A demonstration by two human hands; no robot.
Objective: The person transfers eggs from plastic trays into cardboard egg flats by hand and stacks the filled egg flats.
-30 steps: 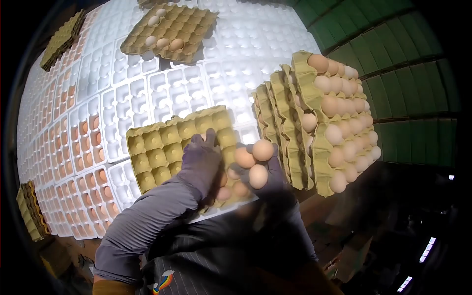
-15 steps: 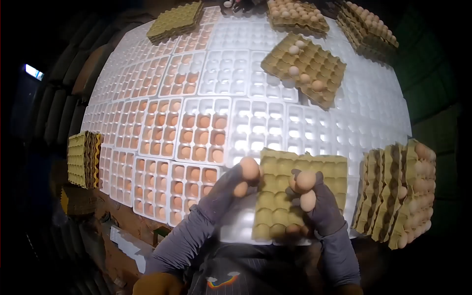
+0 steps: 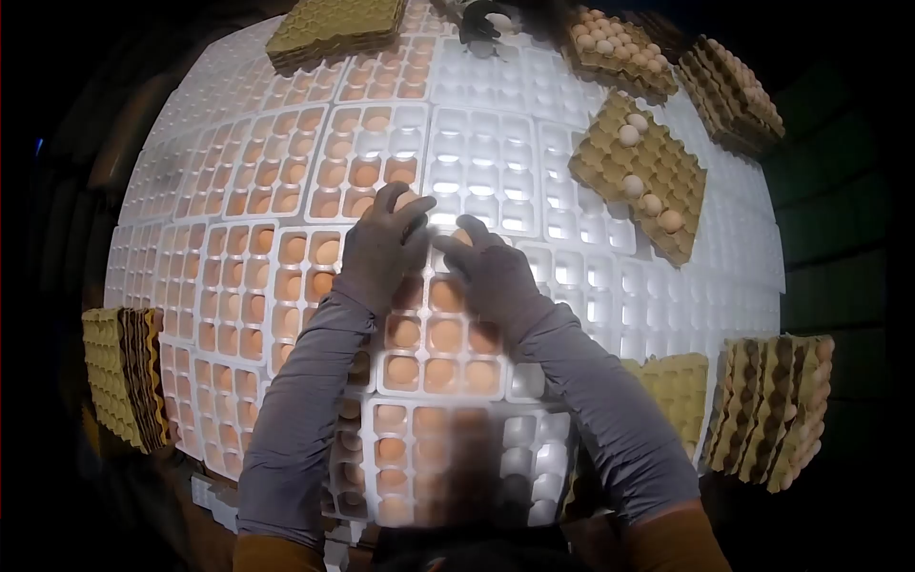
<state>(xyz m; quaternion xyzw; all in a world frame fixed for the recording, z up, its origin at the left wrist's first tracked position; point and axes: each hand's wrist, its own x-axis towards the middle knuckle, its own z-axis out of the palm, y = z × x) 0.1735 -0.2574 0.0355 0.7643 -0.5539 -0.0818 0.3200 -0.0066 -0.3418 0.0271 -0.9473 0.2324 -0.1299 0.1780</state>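
Both gloved hands reach forward over a white foam tray [image 3: 438, 393] whose nearer cells hold brown eggs [image 3: 445, 336]. My left hand [image 3: 378, 250] has its fingers curled round a pale egg [image 3: 407, 199] near the tray's far end. To its right, my right hand [image 3: 496, 276] grips another egg [image 3: 463, 235], partly covered by its fingers. Whether either palm hides a further egg, I cannot tell. The hands and forearms cover some cells beneath them.
Foam trays, some filled, cover the table. A pulp tray with several eggs [image 3: 640, 176] lies ahead right. Stacked pulp trays stand at the left edge [image 3: 114, 372], far left [image 3: 334, 33] and right [image 3: 767, 410]. Another person's dark-gloved hand [image 3: 484, 21] works at the far edge.
Both hands have moved forward and left, from over the near pulp tray to the foam tray, carrying eggs. The view has shifted, and the other person's hand shows more.
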